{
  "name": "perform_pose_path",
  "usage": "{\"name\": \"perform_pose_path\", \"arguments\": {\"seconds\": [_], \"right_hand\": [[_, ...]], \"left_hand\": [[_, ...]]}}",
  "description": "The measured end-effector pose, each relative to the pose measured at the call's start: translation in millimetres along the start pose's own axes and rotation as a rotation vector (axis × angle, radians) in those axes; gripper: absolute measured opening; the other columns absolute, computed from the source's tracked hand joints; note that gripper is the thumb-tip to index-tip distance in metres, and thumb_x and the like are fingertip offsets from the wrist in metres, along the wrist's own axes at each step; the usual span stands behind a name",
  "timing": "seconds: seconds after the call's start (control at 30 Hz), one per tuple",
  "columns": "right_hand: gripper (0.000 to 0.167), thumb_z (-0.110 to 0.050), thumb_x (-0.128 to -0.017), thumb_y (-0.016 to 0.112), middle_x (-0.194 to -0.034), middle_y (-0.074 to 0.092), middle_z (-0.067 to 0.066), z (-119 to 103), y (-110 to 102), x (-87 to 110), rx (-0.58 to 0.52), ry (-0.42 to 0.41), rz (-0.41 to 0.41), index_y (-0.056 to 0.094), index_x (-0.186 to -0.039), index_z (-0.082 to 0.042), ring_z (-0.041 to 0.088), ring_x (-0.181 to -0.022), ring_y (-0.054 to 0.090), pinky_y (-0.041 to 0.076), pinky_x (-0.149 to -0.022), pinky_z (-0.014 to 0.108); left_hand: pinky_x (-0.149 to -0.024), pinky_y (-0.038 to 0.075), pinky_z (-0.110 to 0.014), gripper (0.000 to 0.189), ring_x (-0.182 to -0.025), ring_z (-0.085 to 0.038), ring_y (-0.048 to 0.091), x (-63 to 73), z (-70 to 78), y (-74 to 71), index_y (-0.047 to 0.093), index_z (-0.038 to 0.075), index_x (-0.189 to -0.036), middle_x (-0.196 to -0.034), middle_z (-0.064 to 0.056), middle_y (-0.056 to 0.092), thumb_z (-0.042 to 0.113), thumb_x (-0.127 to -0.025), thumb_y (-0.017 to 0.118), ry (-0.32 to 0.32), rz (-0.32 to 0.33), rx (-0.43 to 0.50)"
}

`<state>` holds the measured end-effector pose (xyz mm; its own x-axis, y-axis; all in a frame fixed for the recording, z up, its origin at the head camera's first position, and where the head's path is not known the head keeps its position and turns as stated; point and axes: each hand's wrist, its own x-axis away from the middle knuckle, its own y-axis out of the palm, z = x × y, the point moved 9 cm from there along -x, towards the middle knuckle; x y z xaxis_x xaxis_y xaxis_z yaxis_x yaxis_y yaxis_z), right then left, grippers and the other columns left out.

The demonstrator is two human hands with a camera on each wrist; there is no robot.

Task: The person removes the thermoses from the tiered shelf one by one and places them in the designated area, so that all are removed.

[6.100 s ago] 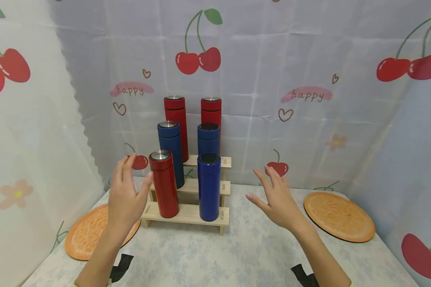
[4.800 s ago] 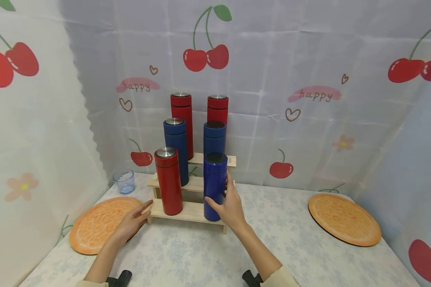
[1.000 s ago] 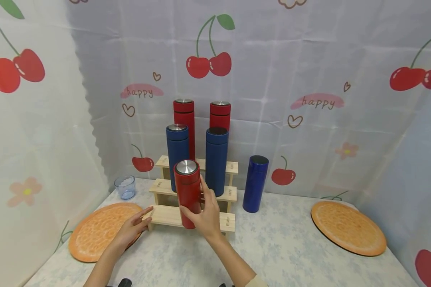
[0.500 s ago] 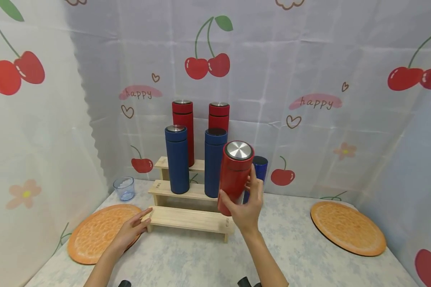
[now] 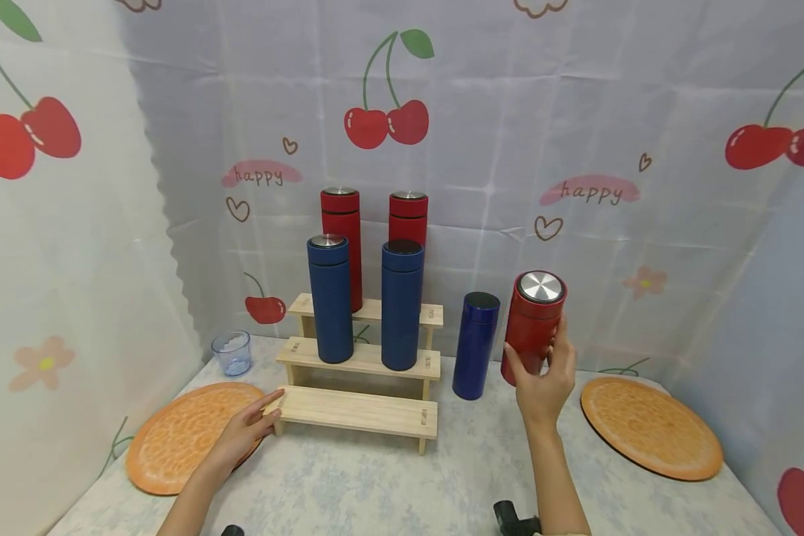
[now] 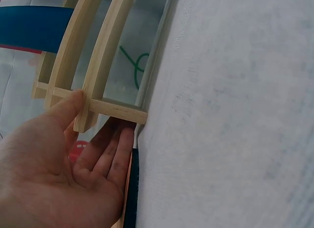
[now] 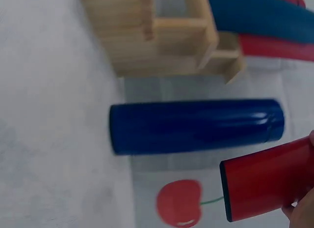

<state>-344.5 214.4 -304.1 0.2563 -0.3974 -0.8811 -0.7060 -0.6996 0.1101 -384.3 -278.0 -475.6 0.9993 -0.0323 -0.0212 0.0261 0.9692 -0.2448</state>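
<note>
My right hand [image 5: 546, 383] grips a red thermos [image 5: 531, 327] with a shiny steel lid. In the right wrist view, the thermos's dark base hangs clear of the table, slightly tilted. Just left of it, a glossy dark-blue thermos [image 5: 476, 346] stands upright on the table. My left hand [image 5: 244, 432] holds the left end of the lowest step of a three-step wooden stand [image 5: 355, 412]; its fingertips are partly hidden behind the leg in the left wrist view. Two matte blue thermoses [image 5: 331, 305] stand on the middle step, two red ones [image 5: 342, 223] on the top step.
Round orange-patterned placemats lie at the left [image 5: 167, 439] and right [image 5: 650, 428] of the table. A small clear blue glass [image 5: 232, 353] stands at the back left. A cherry-print curtain [image 5: 482, 112] encloses the back and sides.
The dark-blue thermos went from the lowest step to the table at right. My right hand then lifted the red thermos off that step and carried it right, past the blue one.
</note>
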Motion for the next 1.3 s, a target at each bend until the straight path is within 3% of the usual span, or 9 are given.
{"name": "perform_pose_path", "arguments": {"seconds": [0.1,0.2,0.33,0.43,0.63,0.97,1.3], "right_hand": [[0.090,0.000,-0.066,0.082,-0.116,0.052,0.021,31.1,-0.7,9.1,0.057,0.080,-0.027,0.037,-0.142,-0.011,0.021,-0.095,0.051,0.042,-0.076,0.010],[0.090,-0.004,-0.070,0.080,-0.116,0.052,0.021,54.9,1.9,21.4,0.103,0.156,-0.077,0.032,-0.145,-0.015,0.023,-0.091,0.050,0.043,-0.072,0.019],[0.091,-0.004,-0.072,0.078,-0.112,0.052,0.025,77.6,6.4,38.6,0.144,0.223,-0.139,0.027,-0.147,-0.015,0.028,-0.088,0.047,0.039,-0.071,0.033],[0.092,-0.004,-0.072,0.078,-0.106,0.052,0.026,89.3,7.5,48.2,0.161,0.254,-0.157,0.026,-0.147,-0.014,0.029,-0.088,0.046,0.037,-0.070,0.034],[0.090,-0.005,-0.074,0.077,-0.099,0.051,0.024,101.1,9.3,53.4,0.161,0.286,-0.173,0.026,-0.147,-0.017,0.029,-0.086,0.045,0.036,-0.070,0.035],[0.092,-0.008,-0.076,0.076,-0.119,0.049,0.025,115.2,26.7,44.3,0.144,0.289,-0.237,0.021,-0.149,-0.021,0.032,-0.097,0.046,0.042,-0.079,0.048],[0.094,-0.008,-0.076,0.076,-0.117,0.047,0.025,121.9,32.7,46.9,0.119,0.288,-0.269,0.019,-0.149,-0.022,0.031,-0.096,0.044,0.040,-0.078,0.044]], "left_hand": [[-0.094,0.044,-0.040,0.059,-0.126,-0.032,0.037,-0.1,-1.4,-0.2,0.041,0.016,-0.141,-0.149,-0.013,0.024,0.036,-0.089,0.060,0.004,0.002,0.001],[-0.094,0.043,-0.040,0.058,-0.126,-0.032,0.036,0.1,-2.2,0.1,0.041,0.016,-0.141,-0.149,-0.013,0.025,0.035,-0.089,0.060,0.008,0.000,0.004],[-0.095,0.042,-0.040,0.058,-0.127,-0.032,0.035,0.1,-2.7,0.9,0.042,0.015,-0.141,-0.149,-0.013,0.025,0.035,-0.089,0.060,0.010,-0.001,0.007],[-0.095,0.042,-0.040,0.059,-0.128,-0.032,0.035,-0.2,-2.8,1.5,0.042,0.016,-0.140,-0.148,-0.012,0.025,0.036,-0.088,0.061,0.008,-0.001,0.008],[-0.097,0.041,-0.042,0.061,-0.131,-0.032,0.030,-1.1,-2.5,1.4,0.042,0.018,-0.140,-0.149,-0.011,0.024,0.040,-0.087,0.061,-0.002,0.000,-0.010],[-0.097,0.040,-0.044,0.062,-0.131,-0.032,0.030,-3.9,-1.7,0.8,0.042,0.018,-0.140,-0.149,-0.010,0.024,0.040,-0.086,0.061,-0.003,0.013,-0.015],[-0.098,0.039,-0.044,0.062,-0.131,-0.032,0.030,-4.8,-5.9,-1.0,0.042,0.016,-0.140,-0.149,-0.011,0.024,0.040,-0.086,0.062,-0.011,0.014,-0.002]]}}
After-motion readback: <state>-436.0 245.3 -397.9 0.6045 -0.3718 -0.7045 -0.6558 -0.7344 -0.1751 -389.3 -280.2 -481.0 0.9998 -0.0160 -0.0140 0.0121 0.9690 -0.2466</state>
